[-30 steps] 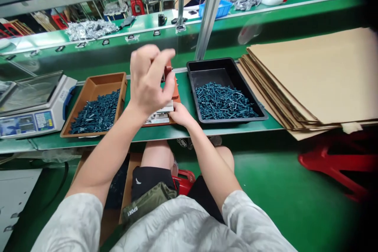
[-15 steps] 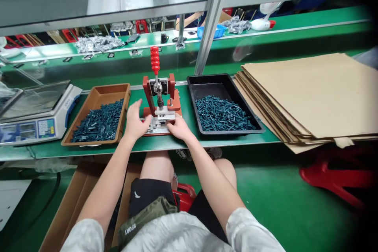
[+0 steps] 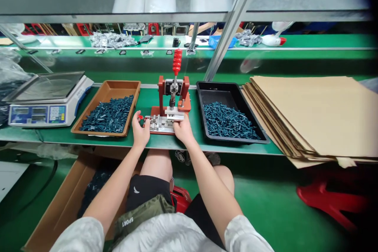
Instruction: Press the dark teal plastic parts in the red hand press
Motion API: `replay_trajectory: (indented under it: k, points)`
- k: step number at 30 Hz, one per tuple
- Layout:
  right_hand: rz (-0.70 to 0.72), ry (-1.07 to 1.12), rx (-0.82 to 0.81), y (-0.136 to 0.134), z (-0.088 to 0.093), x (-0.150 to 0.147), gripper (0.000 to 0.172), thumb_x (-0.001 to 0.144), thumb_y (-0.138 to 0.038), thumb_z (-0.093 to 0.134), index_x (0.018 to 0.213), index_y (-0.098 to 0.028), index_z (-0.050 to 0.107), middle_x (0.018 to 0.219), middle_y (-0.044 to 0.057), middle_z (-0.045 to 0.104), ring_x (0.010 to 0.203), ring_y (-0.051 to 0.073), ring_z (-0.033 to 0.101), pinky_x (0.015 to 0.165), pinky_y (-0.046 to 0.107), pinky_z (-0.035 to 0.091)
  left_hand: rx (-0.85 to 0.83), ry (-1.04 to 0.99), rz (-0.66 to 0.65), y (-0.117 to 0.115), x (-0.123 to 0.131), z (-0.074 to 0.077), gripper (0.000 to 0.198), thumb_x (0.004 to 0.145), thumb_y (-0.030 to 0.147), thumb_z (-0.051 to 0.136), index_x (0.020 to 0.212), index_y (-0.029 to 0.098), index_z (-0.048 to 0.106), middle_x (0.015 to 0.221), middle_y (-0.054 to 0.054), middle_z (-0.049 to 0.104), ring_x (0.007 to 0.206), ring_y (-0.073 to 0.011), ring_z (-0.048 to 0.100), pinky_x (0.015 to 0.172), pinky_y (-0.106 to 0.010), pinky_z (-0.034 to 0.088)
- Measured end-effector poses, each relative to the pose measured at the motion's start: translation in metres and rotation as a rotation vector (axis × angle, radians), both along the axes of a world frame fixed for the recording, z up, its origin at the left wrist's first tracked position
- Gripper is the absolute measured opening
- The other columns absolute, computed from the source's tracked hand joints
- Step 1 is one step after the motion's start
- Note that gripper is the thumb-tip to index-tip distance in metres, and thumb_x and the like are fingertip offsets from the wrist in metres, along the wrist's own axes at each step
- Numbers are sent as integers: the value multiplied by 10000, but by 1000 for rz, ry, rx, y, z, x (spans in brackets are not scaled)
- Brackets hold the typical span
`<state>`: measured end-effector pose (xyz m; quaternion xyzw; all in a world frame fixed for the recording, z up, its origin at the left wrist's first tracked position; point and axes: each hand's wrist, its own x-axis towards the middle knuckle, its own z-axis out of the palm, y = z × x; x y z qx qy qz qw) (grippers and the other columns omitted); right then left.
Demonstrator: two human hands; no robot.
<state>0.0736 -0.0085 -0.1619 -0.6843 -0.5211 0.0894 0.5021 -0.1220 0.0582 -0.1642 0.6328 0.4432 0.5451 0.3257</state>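
Note:
A small red hand press (image 3: 173, 90) stands on the green bench, its red-knobbed lever (image 3: 177, 62) upright. A metal fixture (image 3: 161, 123) lies on the press base. My left hand (image 3: 140, 130) rests at the fixture's left end, fingers curled round a small red-tipped part. My right hand (image 3: 183, 130) presses on the fixture's right end, fingers bent down on it. What either hand pinches is too small to make out.
A brown tray (image 3: 131, 86) of dark teal parts sits left of the press, a black tray (image 3: 206, 88) of similar parts right. A weighing scale (image 3: 47, 102) stands far left, stacked cardboard sheets (image 3: 313, 114) far right. An open carton (image 3: 65, 204) lies under the bench.
My left hand let go of the raised lever and came down to the fixture's left end. The lever now stands upright. My right hand stayed on the fixture.

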Motion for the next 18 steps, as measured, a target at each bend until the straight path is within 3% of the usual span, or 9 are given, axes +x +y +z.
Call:
replay_trajectory:
  k: [2, 3, 5, 7, 9, 12, 14, 16, 18]
  points:
    - [-46, -25, 24, -14, 4, -2, 258, 919, -151, 446, 1033, -177, 676, 1074, 134, 632, 1086, 275, 601, 1027, 445, 504, 67, 25, 33, -37, -15, -4, 629, 911, 577, 632, 1382, 178, 512, 1455, -200, 533, 1370, -295, 506, 1171, -457, 385]
    - [-64, -37, 36, -25, 5, -7, 233, 937, -161, 443, 994, -182, 667, 1017, 124, 631, 1038, 273, 602, 989, 443, 514, 25, 11, -28, -58, -23, -7, 606, 924, 565, 623, 1385, 189, 508, 1395, -185, 567, 1307, -281, 551, 1132, -446, 423]
    - [-42, -53, 66, -52, 2, -27, 184, 967, -195, 468, 947, -199, 651, 943, 99, 626, 958, 261, 599, 922, 429, 522, -221, -56, -273, -99, -38, -14, 597, 949, 561, 593, 1415, 205, 479, 1240, -147, 640, 1062, -229, 663, 973, -400, 524]
    - [132, -52, 66, -81, -5, -59, 155, 972, -194, 499, 960, -214, 652, 938, 80, 638, 939, 244, 601, 889, 409, 523, -539, -158, -469, -132, -48, -23, 617, 956, 598, 566, 1428, 210, 476, 1174, -130, 671, 872, -185, 687, 825, -357, 563]
    - [368, -45, -11, -107, -16, -94, 167, 961, -162, 510, 980, -222, 665, 973, 79, 651, 957, 239, 606, 878, 403, 529, -741, -260, -474, -153, -55, -33, 613, 934, 646, 571, 1343, 190, 563, 1202, -141, 677, 883, -186, 698, 799, -337, 571]
    - [538, -31, -162, -128, -26, -127, 199, 932, -131, 525, 1015, -226, 678, 1004, 81, 665, 983, 246, 628, 871, 414, 553, -876, -270, -378, -162, -73, -48, 627, 862, 687, 642, 1180, 147, 655, 1098, -140, 718, 868, -199, 715, 764, -316, 579]
    - [547, -31, -183, -132, -22, -121, 251, 912, -150, 563, 1126, -229, 669, 1082, 91, 682, 1028, 253, 648, 880, 416, 569, -905, -166, -339, -156, -100, -58, 660, 856, 697, 631, 1200, 134, 645, 959, -119, 738, 758, -200, 720, 701, -326, 582]
    - [447, -52, -114, -134, -6, -90, 289, 917, -191, 579, 1192, -232, 656, 1129, 96, 698, 1026, 245, 667, 862, 392, 578, -816, 6, -234, -141, -143, -69, 651, 892, 683, 568, 1237, 135, 631, 944, -123, 753, 773, -226, 740, 747, -367, 599]
    - [178, -98, 12, -136, 15, -38, 190, 940, -237, 566, 1083, -231, 691, 1005, 76, 722, 902, 224, 683, 790, 360, 568, -672, 274, -79, -121, -195, -79, 577, 915, 620, 529, 1220, 147, 652, 1045, -153, 766, 935, -271, 758, 913, -430, 587]
